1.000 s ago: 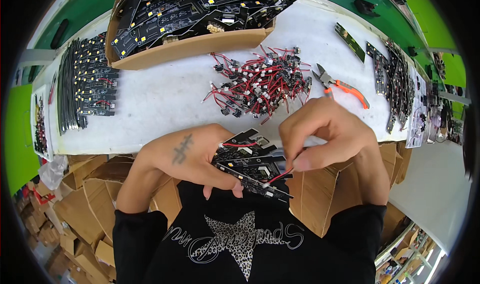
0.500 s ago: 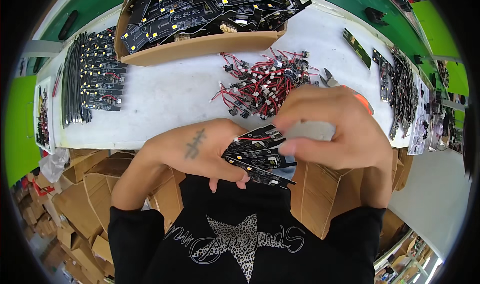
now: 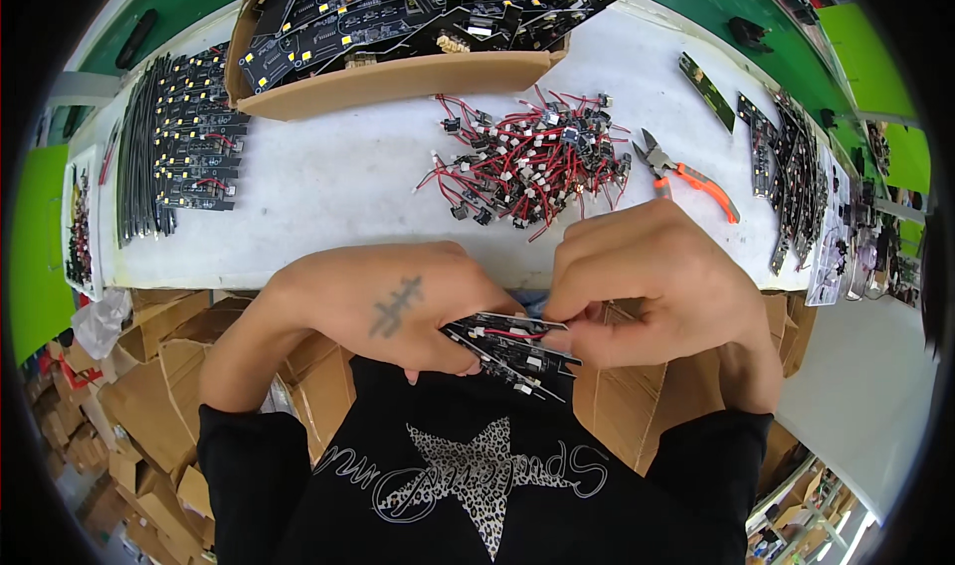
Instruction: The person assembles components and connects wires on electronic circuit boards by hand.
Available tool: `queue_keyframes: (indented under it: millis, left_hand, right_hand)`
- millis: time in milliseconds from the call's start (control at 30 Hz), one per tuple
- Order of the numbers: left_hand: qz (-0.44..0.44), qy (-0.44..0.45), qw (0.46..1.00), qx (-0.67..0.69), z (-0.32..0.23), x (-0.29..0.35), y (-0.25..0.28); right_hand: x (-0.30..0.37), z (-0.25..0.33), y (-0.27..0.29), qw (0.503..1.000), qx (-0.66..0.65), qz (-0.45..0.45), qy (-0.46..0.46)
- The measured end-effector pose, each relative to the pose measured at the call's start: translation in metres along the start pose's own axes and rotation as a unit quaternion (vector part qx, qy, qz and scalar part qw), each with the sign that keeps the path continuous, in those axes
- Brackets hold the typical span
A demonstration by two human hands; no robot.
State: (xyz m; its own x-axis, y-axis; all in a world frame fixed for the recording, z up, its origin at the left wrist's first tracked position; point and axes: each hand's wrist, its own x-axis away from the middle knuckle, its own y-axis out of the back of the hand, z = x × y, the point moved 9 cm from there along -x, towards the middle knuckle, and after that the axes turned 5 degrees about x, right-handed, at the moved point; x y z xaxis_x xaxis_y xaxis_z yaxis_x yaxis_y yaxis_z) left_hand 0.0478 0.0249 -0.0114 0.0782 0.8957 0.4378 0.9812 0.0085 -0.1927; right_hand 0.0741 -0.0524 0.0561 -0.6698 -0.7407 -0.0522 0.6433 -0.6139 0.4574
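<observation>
My left hand (image 3: 388, 311) is closed around a small fan of black circuit boards (image 3: 512, 351), held just above my lap in front of the table edge. A red wire runs along the upper board. My right hand (image 3: 662, 286) pinches the right end of that upper board, thumb by the wire's end; its fingertips partly hide what lies between them. Beyond my hands, a heap of small connectors with red and black wires (image 3: 542, 157) rests on the white table. Diagonal cutters with orange handles (image 3: 701, 182) lie right of the heap.
A cardboard box (image 3: 398, 88) full of black circuit boards stands at the back. Boards lie in an overlapping row (image 3: 204, 132) at the left, and more boards (image 3: 796, 182) are stacked at the right. One narrow board (image 3: 706, 93) lies alone. Open cartons (image 3: 627, 396) stand below the table edge.
My right hand has closed its thumb and fingers on the upper board's end and moved slightly down. The fanned boards have tilted and bunched closer together. The cutters are now uncovered.
</observation>
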Motion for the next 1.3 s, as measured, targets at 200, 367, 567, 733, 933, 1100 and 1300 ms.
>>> queue_keyframes:
  millis: [200,367,567,733,933,1100,1300]
  left_hand:
    - [0.044,0.002,0.999,0.031,-0.006,-0.002,-0.007]
    - [0.042,0.050,0.994,0.092,0.007,0.000,-0.011]
    - [-0.063,-0.026,0.974,0.217,0.014,0.001,0.001]
    - [-0.188,-0.123,0.925,0.306,0.010,0.016,0.020]
    - [-0.268,-0.183,0.882,0.341,0.005,0.022,0.034]
    - [-0.218,-0.188,0.893,0.346,0.003,0.006,0.025]
    - [-0.210,-0.178,0.912,0.305,0.003,0.004,0.027]
  right_hand:
    - [0.004,-0.013,-0.005,0.993,-0.103,0.048,-0.021]
    - [0.011,-0.030,0.027,0.989,-0.141,-0.044,-0.032]
    - [0.009,-0.041,0.064,0.968,0.092,-0.227,-0.062]
    - [0.019,-0.026,0.069,0.954,0.114,-0.276,-0.038]
    - [0.029,-0.038,0.017,0.956,-0.133,-0.163,-0.205]
    - [0.028,-0.035,0.028,0.949,-0.095,-0.226,-0.199]
    - [0.024,-0.034,0.030,0.959,-0.082,-0.194,-0.192]
